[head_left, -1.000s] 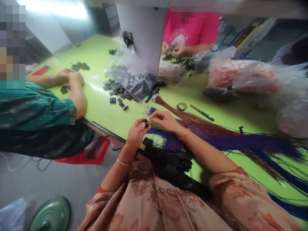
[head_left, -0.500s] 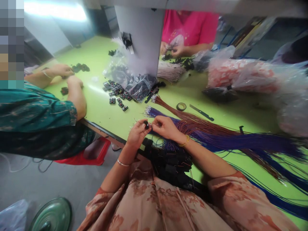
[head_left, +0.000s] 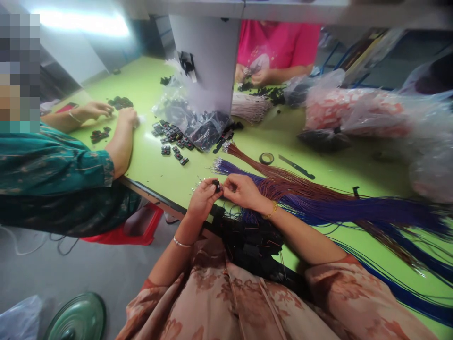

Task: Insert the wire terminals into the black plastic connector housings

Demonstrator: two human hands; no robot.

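Between the fingers of my left hand is a small black connector housing. My right hand is pinched right beside it, at the connector's right side; a thin wire end seems to be in that pinch, but it is too small to make out. Under and past my right wrist run bundles of purple wires and brown wires, their bare metal ends pointing left. Close to my body, a pile of black connectors with wires lies below my hands.
Black connectors lie beside a clear plastic bag. A tape roll and a flat blade rest behind the wires. Bags of pinkish parts stand at right. Co-workers sit at left, in a green sleeve, and across, in a pink shirt.
My hands stay together at the connector with only a slight shift. The co-worker at left has moved both hands apart over the small black parts.
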